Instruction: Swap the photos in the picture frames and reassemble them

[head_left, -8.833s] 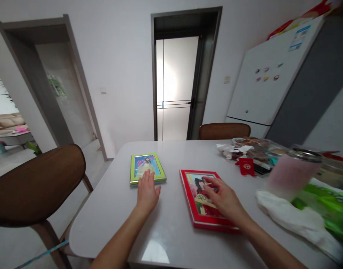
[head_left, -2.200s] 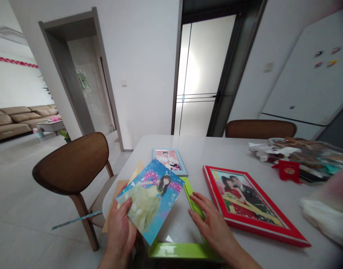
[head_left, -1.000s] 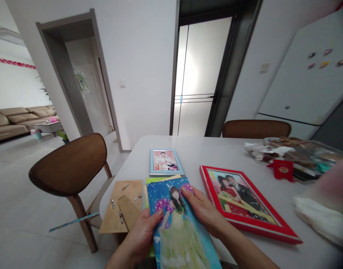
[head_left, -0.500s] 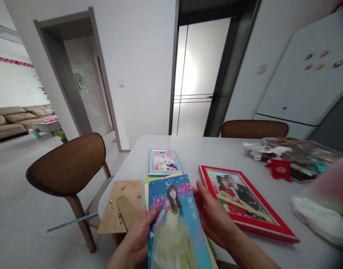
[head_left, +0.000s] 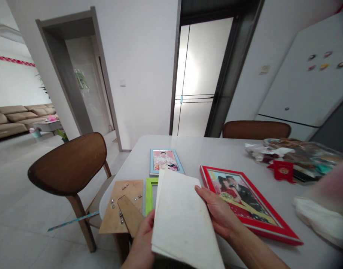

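Note:
Between my two hands is a small stack of photo prints (head_left: 182, 216), white blank side facing me, edges slightly out of line. My left hand (head_left: 143, 239) grips the lower left edge, its fingers partly hidden. On the right edge, my right hand (head_left: 217, 215) pinches the sheets with the thumb on top. Behind the prints a lime green picture frame (head_left: 149, 196) lies on the table, mostly covered from view. Left of it rests a brown backing board (head_left: 108, 220) with metal clips and a stand leg.
A blue framed photo (head_left: 152, 162) lies further back, and a red framed photo (head_left: 283, 228) lies to the right. Food packages (head_left: 308, 149), a red packet (head_left: 283, 171) and a white cloth-like item (head_left: 314, 213) crowd the table's right side. A wooden chair (head_left: 67, 164) stands left.
The prints have been turned over: the picture of a person in a yellow-green dress faced up before, and a white back faces up now. Both hands stay on the stack.

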`<move>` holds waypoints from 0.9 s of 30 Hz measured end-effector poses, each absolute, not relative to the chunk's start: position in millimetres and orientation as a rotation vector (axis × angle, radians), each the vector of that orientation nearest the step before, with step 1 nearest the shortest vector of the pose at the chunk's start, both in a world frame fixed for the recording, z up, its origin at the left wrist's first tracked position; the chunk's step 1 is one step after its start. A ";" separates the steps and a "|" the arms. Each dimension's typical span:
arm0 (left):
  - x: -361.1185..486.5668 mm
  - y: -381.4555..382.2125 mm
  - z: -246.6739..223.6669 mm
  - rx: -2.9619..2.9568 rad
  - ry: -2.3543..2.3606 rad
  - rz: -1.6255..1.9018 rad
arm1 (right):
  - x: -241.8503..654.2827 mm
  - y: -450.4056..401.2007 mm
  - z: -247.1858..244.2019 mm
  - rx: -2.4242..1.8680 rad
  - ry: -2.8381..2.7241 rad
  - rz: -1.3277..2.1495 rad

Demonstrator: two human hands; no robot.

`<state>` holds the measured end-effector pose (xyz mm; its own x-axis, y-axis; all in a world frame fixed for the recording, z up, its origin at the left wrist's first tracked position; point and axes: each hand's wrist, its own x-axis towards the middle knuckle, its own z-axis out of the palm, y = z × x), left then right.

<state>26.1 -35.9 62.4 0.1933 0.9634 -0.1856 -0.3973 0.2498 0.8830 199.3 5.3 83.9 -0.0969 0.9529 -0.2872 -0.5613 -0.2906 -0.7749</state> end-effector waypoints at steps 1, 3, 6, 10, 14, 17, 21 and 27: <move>16.3 -33.4 64.0 0.875 0.982 1.207 | 204.4 11.6 83.1 -1.023 -0.615 1.609; 1.5 -29.7 62.7 1.073 1.145 1.301 | 210.1 23.8 78.0 -1.168 -0.726 1.484; -5.0 -30.9 48.9 1.458 1.306 1.161 | 207.8 39.7 67.2 -1.309 -0.890 1.343; 0.6 -37.8 23.1 2.044 1.336 0.907 | 195.8 55.4 56.0 -1.378 -0.987 1.268; 1.4 -36.7 10.9 2.399 1.270 0.663 | 185.2 64.1 45.7 -1.424 -1.086 1.177; 0.1 -33.9 12.1 2.466 1.312 0.509 | 181.5 66.7 39.5 -1.455 -1.195 1.091; 0.3 -33.2 20.3 2.462 1.342 0.406 | 182.2 65.7 39.5 -1.522 -1.367 0.909; 4.5 -33.9 35.0 2.404 1.373 0.346 | 182.1 60.7 38.0 -1.637 -1.676 0.514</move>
